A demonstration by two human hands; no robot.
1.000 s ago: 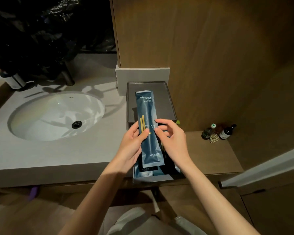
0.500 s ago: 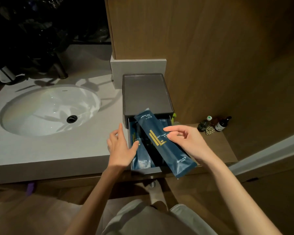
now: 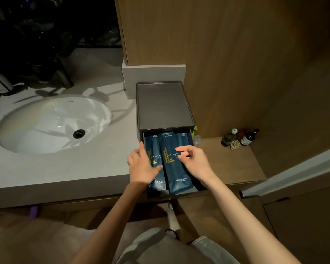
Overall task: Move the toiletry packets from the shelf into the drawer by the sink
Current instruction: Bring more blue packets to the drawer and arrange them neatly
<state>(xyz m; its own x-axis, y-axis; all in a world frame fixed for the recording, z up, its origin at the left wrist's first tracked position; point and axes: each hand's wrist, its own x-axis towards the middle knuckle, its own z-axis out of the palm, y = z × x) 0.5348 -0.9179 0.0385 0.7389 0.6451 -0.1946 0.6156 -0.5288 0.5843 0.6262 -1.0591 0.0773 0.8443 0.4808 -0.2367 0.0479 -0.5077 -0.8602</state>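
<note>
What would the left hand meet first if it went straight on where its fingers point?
The left hand would probably meet the drawer cabinet's front edge, above the open drawer; depth is unclear.

Drawer [image 3: 195,190]: dark grey, pulled out toward 6 o'clock, standing open. Contents: three dark blue packets with gold stripes and white lettering, lying flat, long axes running 12 to 6 o'clock.

First packet [image 3: 157,181]: against the drawer's 9 o'clock wall, "DENTAL KIT" printed at its 6 o'clock end.

Second packet [image 3: 176,174]: at 3 o'clock of the first, edges touching, same print, its 6 o'clock end reaching the drawer's front wall.

Third packet [image 3: 183,139]: at the 3 o'clock side; only its 12 o'clock end is visible.
</note>
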